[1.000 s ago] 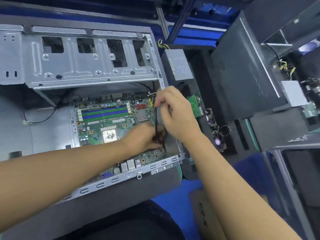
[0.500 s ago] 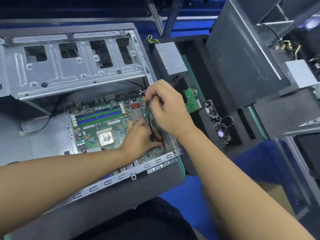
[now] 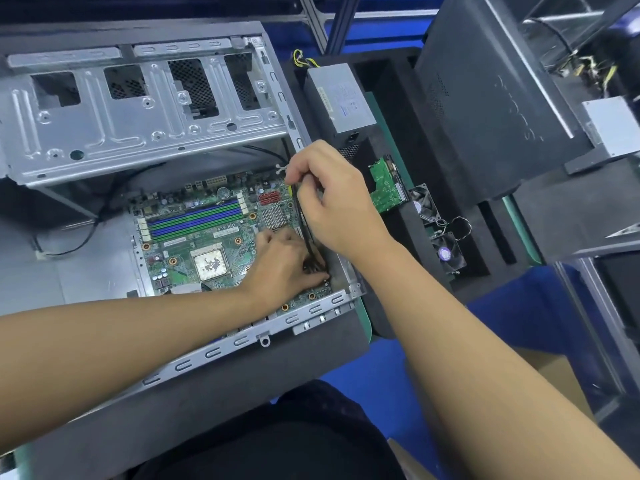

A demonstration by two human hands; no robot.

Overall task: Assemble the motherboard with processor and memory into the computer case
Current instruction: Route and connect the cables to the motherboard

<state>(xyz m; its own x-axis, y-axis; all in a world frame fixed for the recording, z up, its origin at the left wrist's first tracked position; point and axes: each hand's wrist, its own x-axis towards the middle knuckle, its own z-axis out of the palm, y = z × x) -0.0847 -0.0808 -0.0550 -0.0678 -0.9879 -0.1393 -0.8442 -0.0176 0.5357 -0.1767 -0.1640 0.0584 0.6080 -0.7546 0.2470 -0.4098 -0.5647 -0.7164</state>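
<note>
Inside grey metal computer case point(image 3: 138, 133), green motherboard point(image 3: 194, 237) lies flat; right hand point(image 3: 332, 206) pinches thin black cable point(image 3: 304, 230) high, left hand point(image 3: 280, 268) grips its lower end: square that end up, then press gently.

We are in a computer assembly workshop, at a bench. At 11 o'clock lies an open grey sheet-steel computer case point(image 3: 145, 109). At 1 o'clock a black foam tray with cut slots point(image 3: 408, 140) holds a grey metal power supply box point(image 3: 341, 97), a bare green circuit board point(image 3: 386, 187) and 2 small black fans point(image 3: 450, 252). Blue matting point(image 3: 519, 306) covers the bench at 4 o'clock.
</note>
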